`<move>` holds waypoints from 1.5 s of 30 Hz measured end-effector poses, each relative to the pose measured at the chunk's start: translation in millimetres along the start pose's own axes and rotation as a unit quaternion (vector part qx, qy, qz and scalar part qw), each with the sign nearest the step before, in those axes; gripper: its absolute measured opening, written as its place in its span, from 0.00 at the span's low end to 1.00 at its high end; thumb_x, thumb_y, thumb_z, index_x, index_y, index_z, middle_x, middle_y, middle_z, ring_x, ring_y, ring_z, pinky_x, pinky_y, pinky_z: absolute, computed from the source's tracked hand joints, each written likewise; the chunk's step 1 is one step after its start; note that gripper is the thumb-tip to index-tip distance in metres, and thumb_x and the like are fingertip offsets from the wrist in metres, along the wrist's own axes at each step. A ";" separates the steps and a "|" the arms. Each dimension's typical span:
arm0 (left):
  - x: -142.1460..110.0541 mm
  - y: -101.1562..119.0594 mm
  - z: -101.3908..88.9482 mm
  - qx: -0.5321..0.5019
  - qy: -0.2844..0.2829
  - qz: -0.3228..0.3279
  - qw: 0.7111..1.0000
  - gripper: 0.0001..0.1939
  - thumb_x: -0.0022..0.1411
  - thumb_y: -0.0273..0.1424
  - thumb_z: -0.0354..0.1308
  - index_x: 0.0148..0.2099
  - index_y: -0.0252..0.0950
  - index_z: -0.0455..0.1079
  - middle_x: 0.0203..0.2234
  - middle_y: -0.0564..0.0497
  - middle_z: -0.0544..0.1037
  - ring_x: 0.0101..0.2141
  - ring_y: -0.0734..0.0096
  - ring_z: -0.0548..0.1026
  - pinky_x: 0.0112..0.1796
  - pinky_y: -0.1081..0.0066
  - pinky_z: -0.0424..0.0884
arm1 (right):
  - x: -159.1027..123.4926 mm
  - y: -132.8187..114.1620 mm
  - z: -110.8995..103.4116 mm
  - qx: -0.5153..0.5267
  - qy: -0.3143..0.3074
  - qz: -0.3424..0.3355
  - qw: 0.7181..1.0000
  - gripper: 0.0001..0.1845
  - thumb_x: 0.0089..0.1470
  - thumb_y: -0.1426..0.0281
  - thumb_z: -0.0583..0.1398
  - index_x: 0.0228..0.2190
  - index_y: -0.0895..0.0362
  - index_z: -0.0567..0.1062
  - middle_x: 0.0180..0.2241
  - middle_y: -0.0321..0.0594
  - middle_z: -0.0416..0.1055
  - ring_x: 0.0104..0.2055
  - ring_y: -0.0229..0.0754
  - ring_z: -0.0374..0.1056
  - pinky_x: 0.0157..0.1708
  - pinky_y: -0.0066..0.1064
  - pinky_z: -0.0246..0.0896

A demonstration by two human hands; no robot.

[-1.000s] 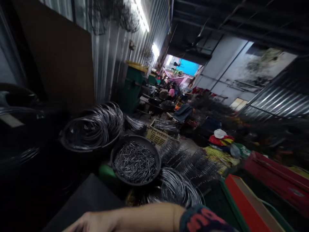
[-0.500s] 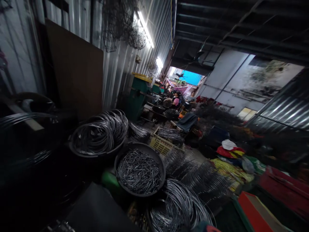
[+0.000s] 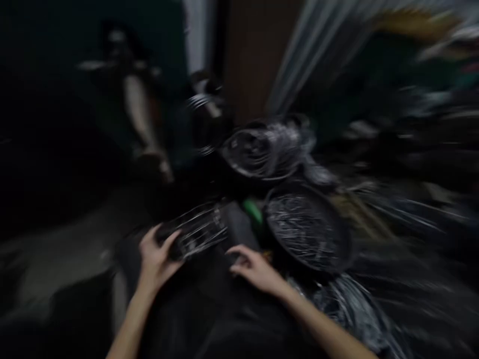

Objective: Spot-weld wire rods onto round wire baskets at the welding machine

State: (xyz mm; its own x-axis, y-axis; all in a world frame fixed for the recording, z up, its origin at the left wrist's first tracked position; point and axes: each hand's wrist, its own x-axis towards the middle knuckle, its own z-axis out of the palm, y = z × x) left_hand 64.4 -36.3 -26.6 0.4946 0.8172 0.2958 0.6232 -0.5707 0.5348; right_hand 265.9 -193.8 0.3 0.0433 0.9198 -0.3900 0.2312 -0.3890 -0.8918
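The whole view is smeared by motion. My left hand (image 3: 157, 257) is closed round the near end of a dark holder carrying a bundle of shiny wire pieces (image 3: 196, 232), thumb on top. My right hand (image 3: 254, 269) lies to the right of it, fingers stretched left, their tips on a dark block (image 3: 235, 232) beside the bundle. Both forearms come up from the bottom edge over a dark surface (image 3: 209, 309).
A black basin (image 3: 346, 249) of short wire pieces sits right of my right hand, with a green thing (image 3: 252, 209) beside it. Behind it is a basin of wire coils (image 3: 262, 149). More coils (image 3: 344, 304) lie lower right. A brown board (image 3: 254, 50) leans at the back.
The view has swung down and to the left, away from the long aisle. Both my hands have come into view, the left now gripping the wire bundle.
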 end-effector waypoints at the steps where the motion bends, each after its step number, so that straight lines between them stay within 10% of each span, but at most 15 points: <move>1: -21.8 -8.8 -11.7 0.029 -0.009 -0.027 0.999 0.28 0.53 0.35 0.66 0.55 0.40 0.66 0.60 0.40 0.54 0.59 0.45 0.56 0.56 0.45 0.59 | 3.6 -2.4 -6.9 0.018 -0.001 -0.004 1.000 0.19 0.49 0.67 0.63 0.45 0.54 0.72 0.26 0.32 0.70 0.29 0.38 0.69 0.32 0.28 0.64; 7: -40.7 -29.0 -28.1 0.063 -0.057 -0.039 0.996 0.40 0.45 0.34 0.69 0.61 0.42 0.61 0.61 0.39 0.46 0.60 0.36 0.50 0.55 0.41 0.56 | 54.6 5.8 -47.6 0.074 0.111 -0.009 0.991 0.29 0.43 0.55 0.65 0.45 0.56 0.70 0.24 0.33 0.68 0.27 0.39 0.67 0.28 0.29 0.62; 13: -55.2 -28.9 -43.6 0.069 -0.007 -0.012 0.997 0.38 0.44 0.32 0.70 0.58 0.42 0.63 0.59 0.41 0.50 0.59 0.41 0.54 0.54 0.46 0.61 | 90.2 35.3 -32.6 -0.002 0.193 -0.057 0.980 0.23 0.46 0.48 0.60 0.31 0.56 0.71 0.31 0.40 0.72 0.35 0.44 0.67 0.35 0.33 0.63; 18: -52.8 -12.9 -105.8 0.038 0.038 -0.021 0.998 0.39 0.43 0.39 0.70 0.58 0.42 0.63 0.58 0.42 0.55 0.58 0.47 0.60 0.55 0.52 0.64 | 64.0 -17.6 -15.6 -0.017 0.161 -0.153 0.975 0.16 0.56 0.55 0.56 0.34 0.55 0.71 0.31 0.37 0.70 0.35 0.41 0.66 0.37 0.30 0.61; 22: -18.5 -3.7 -144.0 -0.012 -0.113 -0.118 0.987 0.42 0.42 0.48 0.68 0.59 0.46 0.63 0.53 0.47 0.68 0.54 0.52 0.67 0.53 0.55 0.66 | 21.8 -60.0 -16.4 -0.002 0.092 -0.150 0.984 0.13 0.58 0.57 0.57 0.36 0.53 0.70 0.29 0.36 0.71 0.32 0.40 0.68 0.34 0.29 0.62; 27: 9.8 -34.1 -102.4 -0.171 -0.325 -0.251 0.896 0.39 0.46 0.51 0.65 0.59 0.44 0.65 0.53 0.47 0.72 0.53 0.52 0.70 0.53 0.58 0.66 | 29.7 -35.5 -18.5 0.020 0.135 -0.082 0.987 0.19 0.52 0.51 0.60 0.30 0.55 0.70 0.23 0.34 0.67 0.25 0.38 0.62 0.25 0.27 0.59; 35: -47.6 -50.0 -87.0 -0.251 -0.025 -0.319 0.914 0.32 0.58 0.49 0.57 0.60 0.37 0.65 0.55 0.43 0.70 0.56 0.56 0.67 0.58 0.57 0.60 | 44.2 -13.6 -27.6 0.040 0.145 -0.041 0.988 0.18 0.47 0.54 0.64 0.28 0.57 0.73 0.25 0.35 0.68 0.26 0.37 0.62 0.27 0.28 0.58; 45: -71.5 -36.0 -89.1 -0.179 0.048 -0.316 0.931 0.19 0.60 0.39 0.56 0.49 0.34 0.75 0.44 0.47 0.79 0.47 0.59 0.76 0.51 0.62 0.69 | 56.9 -27.4 -7.3 -0.041 0.156 -0.083 0.983 0.17 0.47 0.55 0.65 0.29 0.55 0.72 0.25 0.34 0.68 0.25 0.37 0.62 0.26 0.28 0.58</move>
State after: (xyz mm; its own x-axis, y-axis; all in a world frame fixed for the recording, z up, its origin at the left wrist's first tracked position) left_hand -47.4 -67.1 3.5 0.0313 0.9937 -0.1077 0.5216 0.0756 0.8498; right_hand 269.2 -130.4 4.2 0.2908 0.9464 -0.1403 0.3381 -0.2388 -0.9103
